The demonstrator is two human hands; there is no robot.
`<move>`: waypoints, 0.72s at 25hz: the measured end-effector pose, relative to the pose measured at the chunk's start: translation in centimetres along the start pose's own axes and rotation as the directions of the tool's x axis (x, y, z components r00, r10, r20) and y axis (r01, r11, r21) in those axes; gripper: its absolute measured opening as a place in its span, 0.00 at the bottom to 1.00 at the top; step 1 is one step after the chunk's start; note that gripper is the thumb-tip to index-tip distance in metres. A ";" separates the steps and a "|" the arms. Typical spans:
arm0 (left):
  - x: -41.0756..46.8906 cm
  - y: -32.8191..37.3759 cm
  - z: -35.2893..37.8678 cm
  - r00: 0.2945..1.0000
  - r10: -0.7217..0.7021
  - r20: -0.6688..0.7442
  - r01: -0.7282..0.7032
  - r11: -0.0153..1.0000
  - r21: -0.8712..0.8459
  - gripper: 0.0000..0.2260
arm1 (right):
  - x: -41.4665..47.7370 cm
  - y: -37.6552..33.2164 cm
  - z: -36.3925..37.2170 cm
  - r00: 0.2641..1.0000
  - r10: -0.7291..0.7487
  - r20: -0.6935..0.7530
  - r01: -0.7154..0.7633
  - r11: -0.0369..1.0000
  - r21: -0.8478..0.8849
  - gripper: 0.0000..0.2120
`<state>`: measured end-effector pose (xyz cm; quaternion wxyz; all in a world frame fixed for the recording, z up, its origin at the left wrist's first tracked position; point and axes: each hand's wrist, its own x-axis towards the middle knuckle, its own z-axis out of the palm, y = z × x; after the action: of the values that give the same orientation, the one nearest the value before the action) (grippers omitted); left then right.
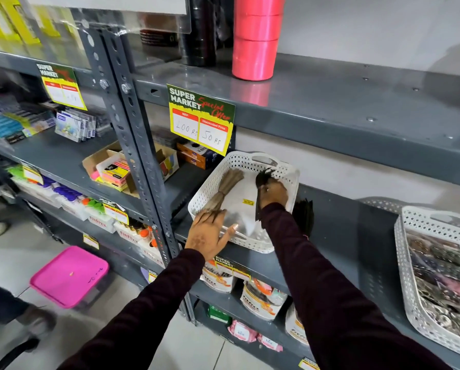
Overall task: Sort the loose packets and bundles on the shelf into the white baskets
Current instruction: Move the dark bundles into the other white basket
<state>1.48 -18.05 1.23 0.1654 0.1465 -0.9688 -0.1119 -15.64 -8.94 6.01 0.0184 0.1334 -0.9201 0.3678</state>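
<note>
Hands work inside one white basket on the shelf: the right hand grips a black bundle, tips pointing away; the left hand lies open on the near rim, touching a brown bundle angled away-right. Dark bundles wait just right, nearer the right hand.

A shop: price tags on stocked steel shelves.

Tilted white basket on shelf w/ brown bundle lying inside, dark bundle just right of basket.
</note>
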 end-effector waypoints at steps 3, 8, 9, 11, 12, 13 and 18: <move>-0.1 -0.1 0.0 1.000 -0.006 0.007 0.006 1.000 0.002 0.38 | -0.6 0.7 3.5 0.957 0.011 0.290 0.042 0.984 -0.176 0.17; 0.1 -0.1 0.3 1.000 -0.016 0.023 0.017 1.000 -0.007 0.37 | -0.5 -0.1 4.0 0.915 0.103 0.389 -0.068 0.992 -0.103 0.22; 0.2 -0.2 0.3 1.000 -0.019 0.019 0.019 1.000 -0.009 0.36 | -0.5 -0.4 4.0 0.899 0.117 0.421 -0.124 0.992 -0.012 0.24; 0.1 -0.2 0.3 1.000 -0.012 0.013 0.012 1.000 0.003 0.35 | -0.8 -1.0 3.6 0.875 0.130 0.466 -0.212 0.969 0.127 0.26; 0.0 -0.2 0.3 1.000 -0.005 0.014 0.005 1.000 0.015 0.35 | -1.1 -1.0 3.1 0.900 0.119 0.419 -0.201 0.967 0.157 0.26; 0.0 -0.3 0.3 1.000 0.002 0.018 -0.002 1.000 0.023 0.36 | -1.3 -0.8 2.1 0.949 0.094 0.300 -0.154 0.971 0.184 0.24; 0.1 -0.1 0.2 1.000 0.003 -0.006 -0.003 1.000 0.014 0.35 | -1.4 7.0 -3.5 0.971 0.174 -0.166 -0.195 0.974 -0.118 0.17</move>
<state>1.31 -18.15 1.06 0.1675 0.1467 -0.9693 -0.1046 -16.35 -1.34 3.69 0.0644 0.0166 -0.9468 0.3147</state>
